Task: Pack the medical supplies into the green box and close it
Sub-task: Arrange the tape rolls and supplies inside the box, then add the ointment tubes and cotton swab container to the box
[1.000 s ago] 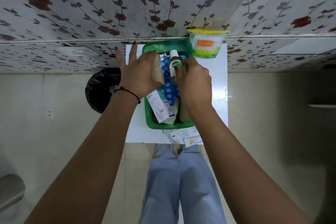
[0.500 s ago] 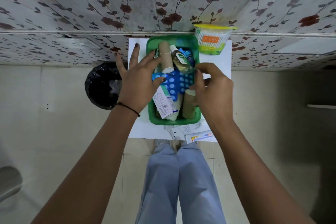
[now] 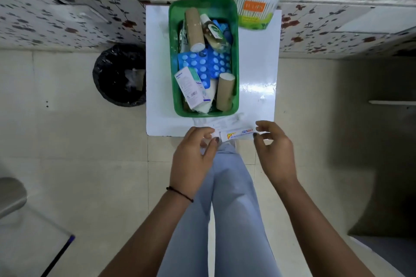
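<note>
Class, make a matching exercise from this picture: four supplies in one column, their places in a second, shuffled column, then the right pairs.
Things
1. cotton bud tub
2. ointment tube
3. blister packs
4. white carton

Places
A. middle of the green box
B. near end of the green box, on its left side
C. outside the box, at the table's far right corner
D. at the table's near edge, between the left hand and right hand

Pairs: 1-C, 2-D, 3-A, 4-B

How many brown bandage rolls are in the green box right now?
2. One roll lies at the far left of the green box; the other roll sits near right. More may be buried.
</note>
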